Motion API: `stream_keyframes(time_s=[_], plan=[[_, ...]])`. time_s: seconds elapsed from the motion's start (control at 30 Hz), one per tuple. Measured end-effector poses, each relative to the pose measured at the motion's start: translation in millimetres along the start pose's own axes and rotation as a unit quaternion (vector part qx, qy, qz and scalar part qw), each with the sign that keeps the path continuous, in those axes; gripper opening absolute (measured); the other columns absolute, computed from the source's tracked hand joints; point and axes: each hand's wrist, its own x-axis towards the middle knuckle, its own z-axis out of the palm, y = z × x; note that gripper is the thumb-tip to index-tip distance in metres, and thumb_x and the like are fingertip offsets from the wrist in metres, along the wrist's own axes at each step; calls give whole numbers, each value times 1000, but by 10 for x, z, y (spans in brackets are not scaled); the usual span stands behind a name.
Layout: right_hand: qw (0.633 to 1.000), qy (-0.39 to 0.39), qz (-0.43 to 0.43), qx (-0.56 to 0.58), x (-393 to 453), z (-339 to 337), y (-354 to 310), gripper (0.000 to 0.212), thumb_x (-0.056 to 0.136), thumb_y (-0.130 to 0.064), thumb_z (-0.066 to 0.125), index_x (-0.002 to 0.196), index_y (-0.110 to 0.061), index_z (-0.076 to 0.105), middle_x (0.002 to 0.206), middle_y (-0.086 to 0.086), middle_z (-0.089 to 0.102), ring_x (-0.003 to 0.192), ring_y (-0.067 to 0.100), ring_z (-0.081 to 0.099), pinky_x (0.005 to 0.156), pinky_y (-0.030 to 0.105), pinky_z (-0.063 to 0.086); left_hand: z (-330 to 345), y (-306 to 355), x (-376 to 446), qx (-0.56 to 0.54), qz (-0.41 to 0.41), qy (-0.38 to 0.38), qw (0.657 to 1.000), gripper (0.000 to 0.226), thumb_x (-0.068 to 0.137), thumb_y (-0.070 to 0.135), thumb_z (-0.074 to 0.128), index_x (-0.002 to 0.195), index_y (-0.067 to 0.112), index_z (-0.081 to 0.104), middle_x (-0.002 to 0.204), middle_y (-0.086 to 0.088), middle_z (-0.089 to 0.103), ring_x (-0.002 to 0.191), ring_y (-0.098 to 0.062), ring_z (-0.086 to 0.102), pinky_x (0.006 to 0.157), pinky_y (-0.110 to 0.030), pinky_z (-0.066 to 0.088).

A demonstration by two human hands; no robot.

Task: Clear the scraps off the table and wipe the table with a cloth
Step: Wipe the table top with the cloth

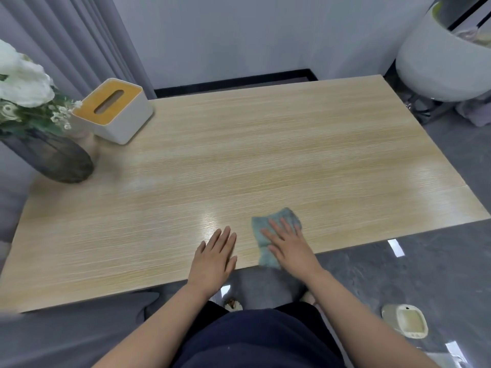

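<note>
From the head camera we look down on a light wood-grain tabletop (239,155) that fills most of the view. Our right hand (288,247) lies flat on a blue-grey cloth (268,227), fingers straight and spread, pressing it against the tabletop close to the near edge. The cloth is crumpled; part of it sticks out beyond the fingertips and another part reaches the near edge of the tabletop beside the wrist. Our left hand (216,254) rests palm down on the bare wood just beside the cloth, apart from it, fingers straight and together, holding nothing.

At the far left corner a white tissue box (114,110) with a yellow-brown slotted top stands on the tabletop. Next to it, nearer us on the left edge, a dark glass vase (55,155) holds white flowers (21,81) and green leaves. Grey curtains (66,35) hang behind them.

Beyond the far right corner a large white pot (435,65) stands on the grey floor (425,274). A pale slipper (405,321) lies on the floor to our right, well apart from the tabletop. Our dark clothing shows at the bottom, between our forearms.
</note>
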Motion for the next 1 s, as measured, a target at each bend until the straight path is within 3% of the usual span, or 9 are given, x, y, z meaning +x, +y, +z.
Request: stream_keyframes(time_s=[0.13,0.23,0.33,0.47,0.57,0.63,0.7,0.9,1.0], plan=[[983,37,177,21,-98,-92,406,49,100,-41,21,148,-32,13,157,-7,-3,146,21,-6,116,43,-5,-39,8,-11,10,9,-5,1000,54,85,45,33,125,21,61,133,3,57,118,-18,58,81,-36,54],[965,53,253,31,-93,-121,327,49,102,-32,23,150,-29,10,158,-2,-1,146,25,-4,116,47,-1,-50,-11,0,6,13,-5,1000,54,83,46,34,122,23,63,129,4,60,115,-17,60,78,-34,55],[976,32,215,1,31,-69,-32,51,100,-34,8,150,-27,5,158,0,-5,145,27,-7,116,47,-5,-117,6,12,-25,-3,-4,1000,57,82,47,32,126,22,60,135,3,54,120,-18,57,84,-36,53],[999,-16,50,6,219,5,-534,61,91,-46,2,150,-30,7,158,-2,-5,145,27,-13,111,43,-16,-114,-10,40,-56,20,14,998,57,96,42,35,149,23,23,157,6,14,145,-18,14,113,-39,21],[999,-33,19,2,277,-23,-467,55,96,-48,13,149,-34,10,158,-7,-4,145,22,-11,111,39,-16,-157,-49,80,-58,35,66,995,52,92,38,43,141,20,41,150,2,34,137,-21,35,105,-39,33],[999,-23,41,-18,247,-81,-269,59,93,-52,7,149,-34,10,158,-6,-4,145,22,-9,113,40,-13,-201,-72,131,-61,38,56,996,51,93,36,43,142,23,36,150,6,33,136,-17,32,106,-33,29],[995,-4,98,-10,217,-150,5,50,101,-42,19,149,-32,10,158,-4,-4,145,24,-9,115,43,-8,-216,-89,198,-69,25,51,996,51,94,35,43,144,25,32,148,7,32,135,-15,29,105,-30,26],[948,56,307,67,202,-342,641,49,102,-33,23,150,-29,11,159,1,-1,145,28,-2,116,51,4,-302,-129,429,-74,-8,40,996,53,95,34,42,146,24,29,153,0,23,142,-18,17,112,-35,20],[949,52,309,24,344,-352,445,53,101,-33,28,150,-24,9,159,5,-2,145,33,-1,116,54,5,-325,-110,534,-86,-29,21,996,55,97,34,38,148,25,22,157,0,13,145,-18,6,116,-40,13]])
